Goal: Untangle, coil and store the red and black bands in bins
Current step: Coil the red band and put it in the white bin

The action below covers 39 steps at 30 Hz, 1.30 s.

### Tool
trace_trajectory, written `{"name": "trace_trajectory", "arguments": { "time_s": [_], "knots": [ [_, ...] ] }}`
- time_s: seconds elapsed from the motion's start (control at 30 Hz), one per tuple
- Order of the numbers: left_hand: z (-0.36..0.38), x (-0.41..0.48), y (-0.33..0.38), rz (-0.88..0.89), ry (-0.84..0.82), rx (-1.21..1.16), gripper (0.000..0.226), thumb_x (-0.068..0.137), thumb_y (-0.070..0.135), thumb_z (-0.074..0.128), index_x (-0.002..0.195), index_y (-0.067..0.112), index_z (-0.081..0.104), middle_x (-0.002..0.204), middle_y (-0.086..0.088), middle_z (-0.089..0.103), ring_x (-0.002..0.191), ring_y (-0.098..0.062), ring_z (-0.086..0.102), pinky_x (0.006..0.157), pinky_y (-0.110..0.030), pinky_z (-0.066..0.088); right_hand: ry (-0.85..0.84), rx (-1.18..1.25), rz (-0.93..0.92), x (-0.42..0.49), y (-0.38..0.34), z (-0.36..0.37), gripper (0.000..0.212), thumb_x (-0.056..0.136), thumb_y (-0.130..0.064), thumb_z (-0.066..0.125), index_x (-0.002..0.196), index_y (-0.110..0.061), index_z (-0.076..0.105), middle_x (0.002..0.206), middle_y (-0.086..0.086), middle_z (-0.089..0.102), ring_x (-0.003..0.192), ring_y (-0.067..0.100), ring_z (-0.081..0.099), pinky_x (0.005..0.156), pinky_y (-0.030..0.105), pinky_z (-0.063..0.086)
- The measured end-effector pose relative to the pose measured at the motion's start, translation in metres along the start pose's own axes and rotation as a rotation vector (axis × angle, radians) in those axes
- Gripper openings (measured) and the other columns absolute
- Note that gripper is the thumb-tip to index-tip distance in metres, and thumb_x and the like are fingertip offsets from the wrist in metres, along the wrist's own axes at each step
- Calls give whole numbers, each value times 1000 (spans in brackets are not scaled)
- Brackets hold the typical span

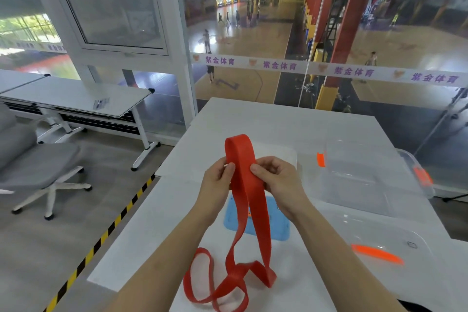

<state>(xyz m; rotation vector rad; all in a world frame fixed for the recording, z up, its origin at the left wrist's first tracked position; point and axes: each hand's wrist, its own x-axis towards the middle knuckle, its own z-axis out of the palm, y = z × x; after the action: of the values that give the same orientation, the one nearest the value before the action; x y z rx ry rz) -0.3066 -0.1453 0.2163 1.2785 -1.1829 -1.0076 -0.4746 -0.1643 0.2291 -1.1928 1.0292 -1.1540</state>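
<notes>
A long red band point(247, 185) is held up over the white table point(253, 119). Its top forms a loop above my hands, and two strands hang down to a twisted heap of loops at the table's near edge. My left hand point(218, 182) pinches the band's left edge, thumb on top. My right hand point(277, 177) grips the right edge with curled fingers. A clear bin point(367, 177) with orange latches stands to the right of my hands. A second clear bin or lid point(379, 235) lies nearer, at the right. No black band is in sight.
A blue tray-like lid point(276, 220) lies on the table under the hanging strands. A grey office chair point(38, 167) and a folding table point(76, 99) stand to the left. Black-and-yellow tape point(106, 233) marks the floor. A glass wall rises behind the table.
</notes>
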Motion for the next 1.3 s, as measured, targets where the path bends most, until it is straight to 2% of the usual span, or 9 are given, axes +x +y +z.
{"name": "trace_trajectory", "arguments": {
  "time_s": [0.1, 0.2, 0.3, 0.43, 0.57, 0.97, 1.17, 1.23, 1.3],
  "knots": [
    [3, -2, -6, -14, -13, -38, 37, 108, 41, 44, 108, 15, 71, 102, -15, 75, 100, -40, 71, 93, -63, 55, 7, 14, 26, -5, 6, 3, 14, 95, -17, 77, 102, -4, 75, 99, 21, 79, 95, 41, 77, 89, 52, 64],
    [6, -6, -6, -26, -51, -87, 54, 104, 57, 41, 113, 10, 67, 108, -22, 72, 104, -44, 68, 96, -62, 54, 46, 21, 58, -9, 10, 7, 17, 94, -17, 77, 101, -2, 74, 96, 19, 80, 91, 39, 79, 86, 53, 65],
    [8, -6, -3, -45, -87, -116, 47, 105, 53, 41, 123, 16, 65, 115, -11, 75, 107, -33, 73, 98, -56, 57, 71, 9, 70, -12, 15, 10, 19, 94, -18, 78, 100, 0, 74, 95, 19, 80, 90, 36, 80, 82, 48, 67],
    [9, -5, 0, -13, -122, -104, 46, 106, 50, 40, 130, 18, 63, 122, -6, 74, 113, -26, 72, 100, -52, 57, 140, -33, 75, -12, 19, 12, 19, 94, -21, 78, 97, -3, 74, 94, 16, 80, 87, 29, 81, 80, 44, 68],
    [12, -3, 0, -28, -131, -82, 29, 109, 28, 46, 130, 16, 62, 120, 0, 76, 114, -18, 72, 103, -47, 55, 169, -81, 70, -12, 23, 14, 19, 93, -24, 78, 95, -6, 75, 90, 9, 81, 86, 22, 81, 81, 41, 68],
    [14, -2, 1, -61, -98, -98, 26, 109, 22, 48, 124, 14, 66, 114, 1, 78, 108, -18, 74, 101, -45, 57, 217, -119, 24, -11, 28, 12, 18, 92, -23, 81, 92, -5, 77, 85, 7, 81, 82, 18, 81, 77, 33, 68],
    [16, -2, 3, -36, -100, -108, 27, 111, 22, 42, 121, 12, 64, 111, 0, 79, 106, -17, 75, 100, -40, 58, 303, -356, -65, -11, 46, 9, 32, 88, -44, 81, 87, -16, 65, 77, 0, 69, 74, 16, 71, 74, 29, 64],
    [15, -1, 9, -11, -118, -122, 26, 111, 22, 41, 120, 11, 63, 110, 0, 79, 105, -17, 75, 96, -36, 59, 198, -338, -71, -13, 53, 7, 28, 90, -47, 77, 99, -24, 65, 90, -7, 71, 86, 12, 71, 83, 31, 61],
    [14, 2, 21, 18, -150, -156, 26, 111, 22, 40, 120, 13, 62, 110, -3, 79, 104, -20, 76, 90, -32, 61, 43, -323, -33, -15, 57, 8, 22, 95, -48, 70, 111, -35, 63, 107, -11, 74, 103, 14, 73, 95, 41, 62]
  ]
}}
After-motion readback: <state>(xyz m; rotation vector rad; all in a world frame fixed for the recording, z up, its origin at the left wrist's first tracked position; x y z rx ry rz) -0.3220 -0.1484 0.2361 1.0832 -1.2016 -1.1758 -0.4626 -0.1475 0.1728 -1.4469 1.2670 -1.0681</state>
